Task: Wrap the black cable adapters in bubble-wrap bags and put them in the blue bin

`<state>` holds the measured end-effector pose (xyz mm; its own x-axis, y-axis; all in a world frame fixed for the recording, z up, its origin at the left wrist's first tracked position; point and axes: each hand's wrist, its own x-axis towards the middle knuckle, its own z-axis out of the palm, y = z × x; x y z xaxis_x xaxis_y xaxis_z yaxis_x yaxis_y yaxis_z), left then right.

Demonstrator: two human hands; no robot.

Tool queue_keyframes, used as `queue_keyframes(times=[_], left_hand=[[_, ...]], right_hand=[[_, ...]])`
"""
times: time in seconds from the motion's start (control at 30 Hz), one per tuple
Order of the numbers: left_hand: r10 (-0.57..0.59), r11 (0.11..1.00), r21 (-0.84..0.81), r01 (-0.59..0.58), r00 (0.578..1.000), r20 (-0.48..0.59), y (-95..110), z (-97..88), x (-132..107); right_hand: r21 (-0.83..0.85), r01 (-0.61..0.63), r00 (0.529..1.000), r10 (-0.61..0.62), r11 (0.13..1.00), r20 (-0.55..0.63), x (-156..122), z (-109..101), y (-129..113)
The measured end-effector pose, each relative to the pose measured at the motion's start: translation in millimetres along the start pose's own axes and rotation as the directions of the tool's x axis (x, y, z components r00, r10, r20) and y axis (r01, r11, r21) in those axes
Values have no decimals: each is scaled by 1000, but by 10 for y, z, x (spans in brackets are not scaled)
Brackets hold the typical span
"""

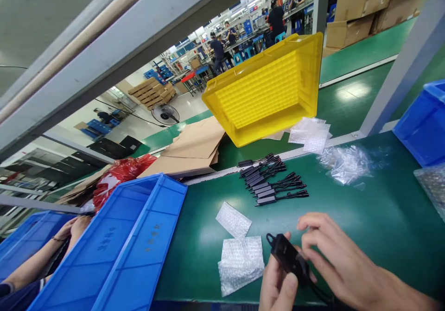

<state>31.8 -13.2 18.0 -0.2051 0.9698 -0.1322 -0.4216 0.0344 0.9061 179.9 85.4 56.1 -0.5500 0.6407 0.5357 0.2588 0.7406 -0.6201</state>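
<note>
My left hand (277, 287), low at the right of the view, grips a small black box-shaped device (287, 252) between thumb and fingers. It has a loop at its upper end, and a black cable runs from its lower end. Beside it my right hand (328, 248) is open, its bent fingers apart and close to the device; its thumb is hidden. Left of my hands lie bubble-wrap pouches (241, 265) and a single bubble-wrap pouch (233, 220). Farther back, several similar black devices with short cables (266, 188) lie in a row on the green table (194, 250).
Blue bins (153, 237) stand at the left, with a co-worker's hands (71, 230) beyond. A yellow tray (267, 88) leans at the back. Flattened cardboard (191, 146), clear plastic bags (347, 163) and a blue bin (422, 123) surround the work area. A metal post (399, 65) rises at the right.
</note>
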Motion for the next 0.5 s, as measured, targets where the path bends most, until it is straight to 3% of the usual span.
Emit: queue_keyframes(times=[0.07, 0.13, 0.23, 0.33, 0.4, 0.5], left_hand=[[23, 998, -51, -24, 1000, -11, 11, -28, 51], [47, 996, -79, -50, 998, -39, 45, -47, 83], [60, 992, -105, -67, 996, -68, 94, -45, 81], [62, 990, -121, -71, 995, -83, 113, -33, 56], [56, 989, -128, -68, 994, -99, 116, -38, 50], [32, 989, -137, -49, 992, -125, 112, -49, 77]], right_hand=[[-166, -43, 985, 14, 985, -172, 13, -105, 252], [-372, -135, 952, 15, 918, -307, 17, -228, 663], [-609, -268, 942, 70, 746, -329, -15, -393, 1405], [-671, -275, 948, 80, 688, -307, -78, -494, 1953], [-676, -277, 946, 69, 683, -318, -109, -534, 2074], [-645, -320, 928, 93, 694, -360, -132, -553, 1869]])
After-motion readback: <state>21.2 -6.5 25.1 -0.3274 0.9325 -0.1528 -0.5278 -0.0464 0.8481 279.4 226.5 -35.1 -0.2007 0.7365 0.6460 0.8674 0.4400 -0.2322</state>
